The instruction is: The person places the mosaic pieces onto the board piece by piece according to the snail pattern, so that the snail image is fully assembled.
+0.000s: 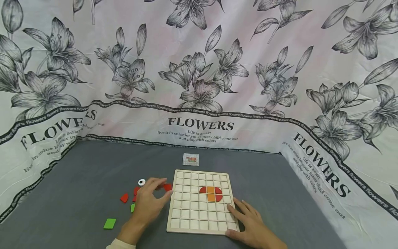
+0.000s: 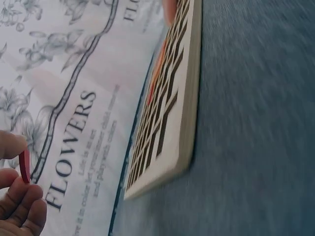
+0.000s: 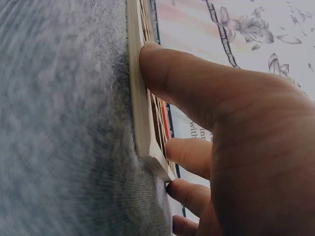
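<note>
A wooden grid board (image 1: 186, 214) lies on the grey cloth, with red and orange tiles (image 1: 211, 194) set in cells right of its middle. At the board's left edge my left hand (image 1: 149, 200) pinches a small red tile (image 2: 24, 166) between thumb and fingertips, raised above the cloth. My right hand (image 1: 253, 223) rests along the right edge, thumb near the front corner and fingers spread on the rim. In the right wrist view, the thumb (image 3: 170, 66) lies on the rim.
Left of the board are loose pieces: a red piece (image 1: 124, 197), a green piece (image 1: 109, 223) and a white disc with a black centre (image 1: 141, 182). Several others are partly behind the left hand. A small picture card (image 1: 190, 159) lies beyond the board, before a flower-printed curtain (image 1: 199, 86).
</note>
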`<state>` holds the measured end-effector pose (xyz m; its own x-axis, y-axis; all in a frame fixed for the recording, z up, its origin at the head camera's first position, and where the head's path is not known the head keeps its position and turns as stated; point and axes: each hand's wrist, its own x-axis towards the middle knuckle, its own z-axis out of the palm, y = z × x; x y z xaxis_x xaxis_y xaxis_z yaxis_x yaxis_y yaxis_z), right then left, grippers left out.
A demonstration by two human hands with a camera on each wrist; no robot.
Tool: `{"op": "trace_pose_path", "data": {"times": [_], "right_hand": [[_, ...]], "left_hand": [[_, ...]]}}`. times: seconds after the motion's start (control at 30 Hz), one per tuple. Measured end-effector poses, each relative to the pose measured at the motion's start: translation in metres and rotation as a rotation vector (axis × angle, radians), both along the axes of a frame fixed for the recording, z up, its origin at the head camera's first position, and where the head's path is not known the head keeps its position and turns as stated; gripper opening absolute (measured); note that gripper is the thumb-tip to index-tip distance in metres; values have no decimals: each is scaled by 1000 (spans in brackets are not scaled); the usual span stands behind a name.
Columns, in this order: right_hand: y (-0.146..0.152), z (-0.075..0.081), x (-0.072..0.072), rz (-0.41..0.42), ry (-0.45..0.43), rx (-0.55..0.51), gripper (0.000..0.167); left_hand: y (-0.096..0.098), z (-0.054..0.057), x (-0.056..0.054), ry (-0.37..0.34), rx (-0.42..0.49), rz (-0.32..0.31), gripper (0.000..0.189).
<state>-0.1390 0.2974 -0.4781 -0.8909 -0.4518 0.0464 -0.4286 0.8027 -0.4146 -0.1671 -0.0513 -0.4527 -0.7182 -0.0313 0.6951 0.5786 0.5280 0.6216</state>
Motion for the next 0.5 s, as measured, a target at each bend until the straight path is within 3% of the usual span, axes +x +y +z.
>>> {"op": "trace_pose_path", "data": {"times": [0.17, 0.5], "right_hand": [[1, 0, 0, 1, 28, 2, 80], [1, 2, -3, -11, -82, -6, 81]], "left_hand": [[18, -3, -8, 31, 18, -35, 40], [57, -11, -17, -67, 21, -96, 38]]}}
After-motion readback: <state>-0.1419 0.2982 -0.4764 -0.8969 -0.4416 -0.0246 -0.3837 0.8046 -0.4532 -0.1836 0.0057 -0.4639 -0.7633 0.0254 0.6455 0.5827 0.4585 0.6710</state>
